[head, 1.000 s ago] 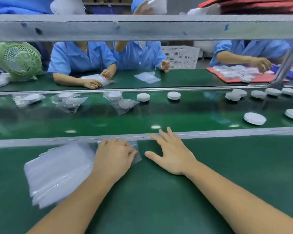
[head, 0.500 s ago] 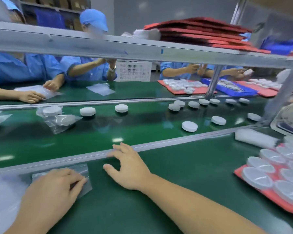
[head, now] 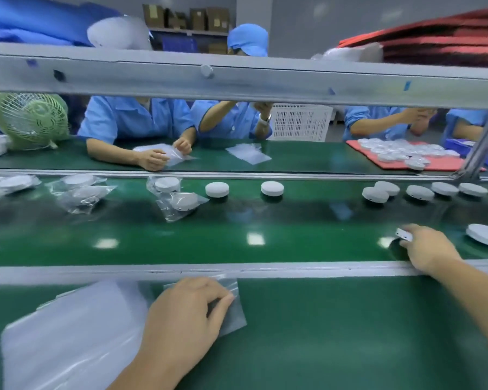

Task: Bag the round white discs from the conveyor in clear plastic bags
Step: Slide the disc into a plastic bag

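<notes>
My right hand (head: 426, 249) reaches over the rail onto the green conveyor (head: 237, 237) and grips a round white disc (head: 404, 235), only whose edge shows past my fingers. My left hand (head: 186, 319) rests with curled fingers on a small clear plastic bag (head: 231, 305) lying flat on the near green table. A thick stack of clear bags (head: 68, 339) lies to the left of that hand. More white discs sit on the belt: one (head: 485, 235) right of my right hand, two (head: 217, 189) (head: 272, 188) at mid belt, several (head: 417, 192) at the far right.
Bagged discs (head: 178, 198) (head: 79, 190) lie on the belt's left half. A metal rail (head: 237, 270) separates table from belt, and a grey beam (head: 237, 80) crosses overhead. Workers in blue sit opposite with bags (head: 248, 153), a red tray of parts (head: 400, 156), a green fan (head: 31, 119).
My right hand left the rail, reached right onto the belt and took hold of a disc. The left hand stayed on the small bag. The view swung back leftward.
</notes>
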`<state>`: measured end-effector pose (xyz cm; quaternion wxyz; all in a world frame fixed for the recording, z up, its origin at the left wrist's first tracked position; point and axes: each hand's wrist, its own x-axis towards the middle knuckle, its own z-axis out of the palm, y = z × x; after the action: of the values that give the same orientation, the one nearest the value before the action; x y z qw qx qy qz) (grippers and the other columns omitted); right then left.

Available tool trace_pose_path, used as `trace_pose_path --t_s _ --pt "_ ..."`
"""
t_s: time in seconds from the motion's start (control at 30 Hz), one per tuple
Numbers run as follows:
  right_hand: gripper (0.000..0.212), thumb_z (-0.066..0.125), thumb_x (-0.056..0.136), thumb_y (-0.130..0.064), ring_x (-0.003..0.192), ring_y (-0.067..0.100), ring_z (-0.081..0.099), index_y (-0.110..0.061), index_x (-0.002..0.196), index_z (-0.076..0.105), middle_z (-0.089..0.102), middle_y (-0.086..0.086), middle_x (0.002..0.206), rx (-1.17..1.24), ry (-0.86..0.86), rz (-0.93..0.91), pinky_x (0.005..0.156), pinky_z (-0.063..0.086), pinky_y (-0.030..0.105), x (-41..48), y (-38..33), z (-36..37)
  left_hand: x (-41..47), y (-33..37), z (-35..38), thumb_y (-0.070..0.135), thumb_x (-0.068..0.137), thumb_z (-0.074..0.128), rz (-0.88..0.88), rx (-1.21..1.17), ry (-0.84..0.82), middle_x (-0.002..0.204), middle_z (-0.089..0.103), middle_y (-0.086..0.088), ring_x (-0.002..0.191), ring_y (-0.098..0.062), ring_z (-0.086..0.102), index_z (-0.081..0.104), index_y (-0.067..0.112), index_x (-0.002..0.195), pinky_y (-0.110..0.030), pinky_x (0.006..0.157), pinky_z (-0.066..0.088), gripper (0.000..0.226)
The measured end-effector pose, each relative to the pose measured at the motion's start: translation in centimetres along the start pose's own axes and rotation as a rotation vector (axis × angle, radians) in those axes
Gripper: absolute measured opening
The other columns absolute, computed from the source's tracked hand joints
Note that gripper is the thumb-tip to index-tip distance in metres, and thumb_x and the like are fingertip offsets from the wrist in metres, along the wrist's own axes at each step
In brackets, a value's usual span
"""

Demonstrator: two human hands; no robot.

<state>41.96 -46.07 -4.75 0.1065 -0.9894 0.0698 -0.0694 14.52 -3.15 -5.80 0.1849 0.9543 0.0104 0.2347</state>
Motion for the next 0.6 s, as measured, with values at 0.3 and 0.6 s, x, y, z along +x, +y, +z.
trace_pose_path --t_s 0.3,0.6 --pt "0.028 0.058 0.099 -0.03 0.098 0.006 0.059 -0.034 0.122 0.073 0.058 -0.01 0.118 0.333 -0.053 -1.213 0.09 0.044 0.014 -17.0 -15.9 -2.1 1.0 0.4 -1.2 0.058 0.087 0.058 -0.206 -0.317 0.008 0.089 0.065 0.044 0.087 0.013 0.06 0.072 0.053 0.09 -0.018 0.066 0.047 0.015" --pt "0.022 0.078 0.08 -0.057 0.139 -0.007 0.042 -0.049 0.101 0.078 0.064 -0.026 0.132 1.064 -0.302 -0.743 0.111 0.04 0.027 -22.3 -20.1 -1.9 0.5 3.3 -1.5 0.045 0.069 0.085 -0.157 -0.912 -0.032 0.111 0.072 0.017 0.099 -0.005 0.07 0.067 0.043 0.114 -0.021 0.082 0.055 0.048"
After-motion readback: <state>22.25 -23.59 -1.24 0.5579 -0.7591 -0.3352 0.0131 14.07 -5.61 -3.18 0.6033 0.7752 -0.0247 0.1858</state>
